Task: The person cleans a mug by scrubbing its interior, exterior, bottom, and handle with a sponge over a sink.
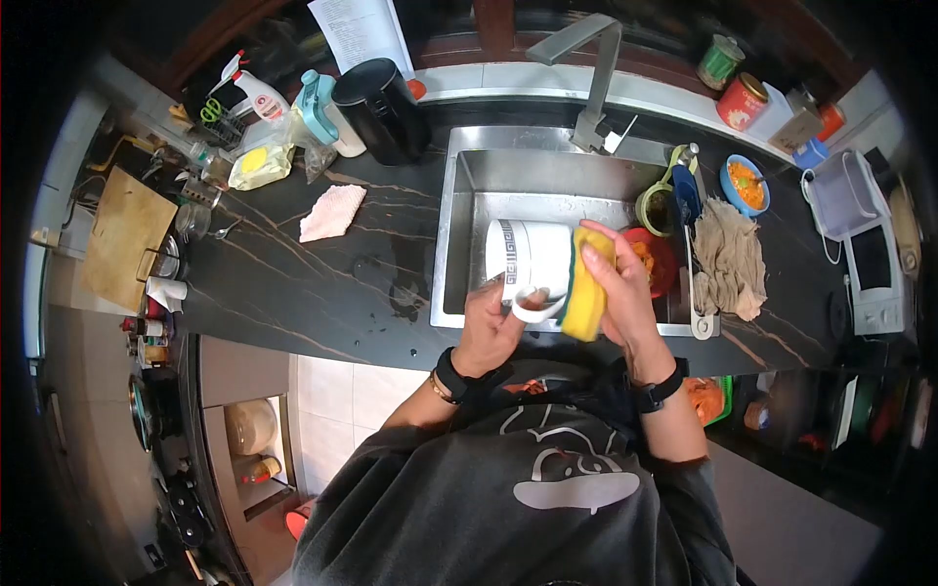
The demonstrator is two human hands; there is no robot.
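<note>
A white mug (543, 256) with a dark Greek-key band lies tilted on its side above the front of the sink (443, 234). My left hand (484, 330) grips it from the left and below, with fingers by its handle. On the mug's right side, my right hand (627, 293) is closed around a yellow sponge (587, 305) whose dark green face is turned to the mug. Just beyond my right hand, a red bowl (664, 266) with orange bits sits in the sink, partly hidden. A green strainer-like container (653, 208) is behind it.
A faucet (598, 93) rises behind the sink. To the right lie a crumpled brown cloth (728, 259) and a blue bowl (745, 186) of orange food. At left are a pink cloth (332, 213), a black container (379, 109) and a cutting board (125, 239).
</note>
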